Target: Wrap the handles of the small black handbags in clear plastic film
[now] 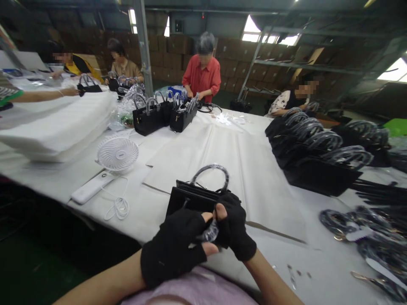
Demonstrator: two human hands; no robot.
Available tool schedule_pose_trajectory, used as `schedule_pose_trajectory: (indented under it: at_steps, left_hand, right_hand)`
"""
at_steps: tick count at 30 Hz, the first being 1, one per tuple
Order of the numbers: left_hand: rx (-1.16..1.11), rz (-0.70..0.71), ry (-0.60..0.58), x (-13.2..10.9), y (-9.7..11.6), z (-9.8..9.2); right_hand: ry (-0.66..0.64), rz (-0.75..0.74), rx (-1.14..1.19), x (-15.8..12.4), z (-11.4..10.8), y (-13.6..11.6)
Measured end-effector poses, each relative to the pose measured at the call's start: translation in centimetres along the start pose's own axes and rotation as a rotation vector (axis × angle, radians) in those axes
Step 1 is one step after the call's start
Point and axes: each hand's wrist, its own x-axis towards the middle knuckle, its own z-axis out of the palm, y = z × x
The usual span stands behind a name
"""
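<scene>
A black handbag stands at the table's near edge, right in front of me. Its far handle, wrapped in clear film, arches upright. The near handle, wrapped too, hangs toward me between my hands. My left hand, in a black fingerless glove, is closed around that near handle, thumb and a fingertip showing. My right hand, gloved the same way, pinches the same handle where it meets the bag, its thumb uppermost. The gloves hide part of the bag's front and the exact spot they grip.
White paper sheets cover the table's middle. To the left are a white fan with its cord and a foam sheet stack. Rows of black handbags and film-wrapped straps lie right. Several people work around the table.
</scene>
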Motion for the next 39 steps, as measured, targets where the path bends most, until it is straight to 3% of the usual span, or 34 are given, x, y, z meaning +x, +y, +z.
schedule_pose_trajectory:
  at_steps: [4,6,9,12,14,19,23,28,31,34,39]
  left_hand:
    - [0.463,-0.069,-0.084,1.4,0.7,3.0]
    - [0.541,-0.07,-0.185,2.1,0.1,3.7]
    - [0.425,0.121,-0.279,2.7,-1.9,3.4]
    - [0.313,0.276,-0.258,2.9,-4.9,2.4]
    - [0.314,0.31,-0.225,2.9,-6.9,1.5]
    - [0.32,0.344,-0.177,3.0,-10.3,-0.8]
    - [0.323,0.444,-0.155,3.2,-11.5,-1.5]
    - [0.238,0.521,-0.192,5.0,-10.8,-2.1]
    - [0.068,0.525,-0.226,6.2,-10.4,-1.7]
    - [-0.08,0.516,-0.265,6.6,-11.6,-0.4]
    - [-0.029,0.551,-0.2,6.9,-14.5,1.7]
  right_hand:
    - [0.085,0.237,0.126,1.1,1.5,-1.5]
    - [0.124,0.284,0.233,0.9,1.5,-1.6]
    - [0.11,0.263,0.338,0.2,1.0,-1.1]
    - [0.073,0.227,0.366,-0.1,0.4,-0.4]
    - [0.055,0.211,0.371,0.1,0.1,0.1]
    - [-0.134,0.122,0.287,0.6,-0.5,0.8]
    - [-0.248,0.052,0.285,0.6,-1.0,0.8]
    - [-0.304,0.08,0.443,-0.2,-2.3,0.3]
    - [-0.364,0.136,0.5,-0.3,-3.2,-0.2]
    - [-0.384,0.153,0.509,0.2,-4.0,-0.8]
    - [-0.31,0.021,0.522,1.0,-3.9,-0.7]
